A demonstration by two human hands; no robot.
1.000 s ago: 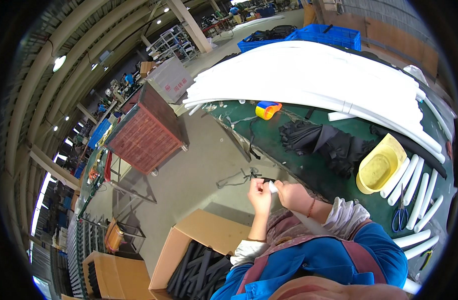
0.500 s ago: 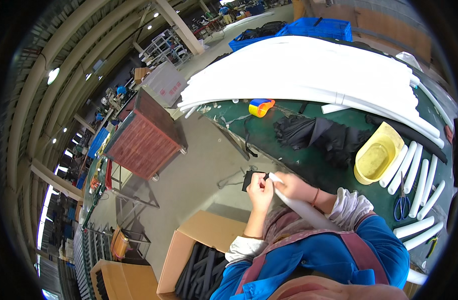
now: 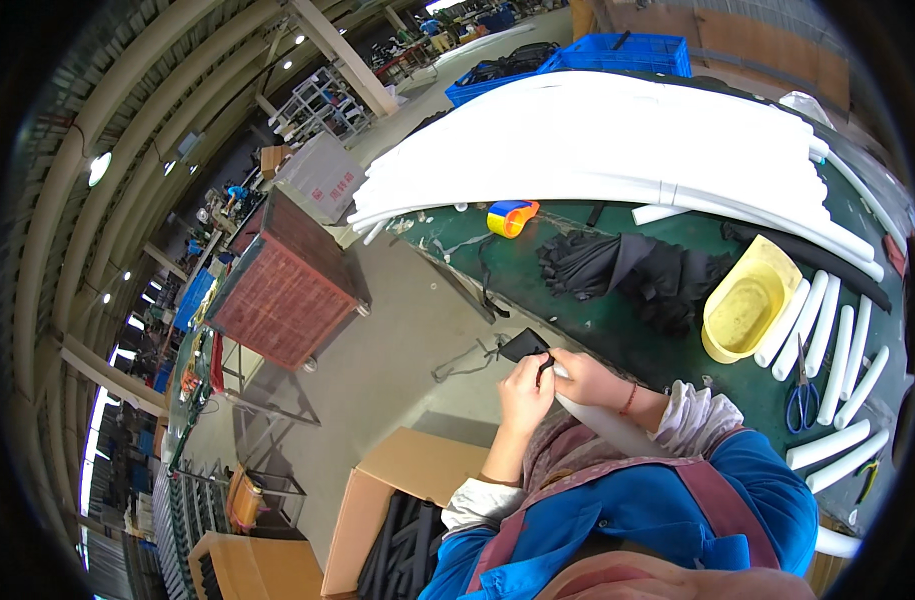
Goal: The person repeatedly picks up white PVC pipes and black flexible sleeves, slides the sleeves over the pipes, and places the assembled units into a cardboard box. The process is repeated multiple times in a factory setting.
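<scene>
L hand (image 3: pixel 525 392) pinched on blk cloth (image 3: pixel 523 345); R hand (image 3: pixel 585 380) closed round wht tube (image 3: pixel 609 425) nr its tip. Tip sits btwn the hands, just beside L fingers; whether it's inside the cloth, can't tell. Tube's long axis runs from tip back twd chest, down-right; cloth sticks out the opp. way, up-left past L fingers, so approx. in line. R hand nearer tube, L nearer cloth. Carton (image 3: pixel 417 465) w/ blk tubes lower left. On table (image 3: pixel 617 330) to the right: scissors (image 3: pixel 802 405), short tubes (image 3: pixel 824 328), tub (image 3: pixel 722 345); then blk heap (image 3: pixel 632 270), roll (image 3: pixel 498 222), long tubes (image 3: pixel 597 140). Crates (image 3: pixel 632 52) beyond.
</scene>
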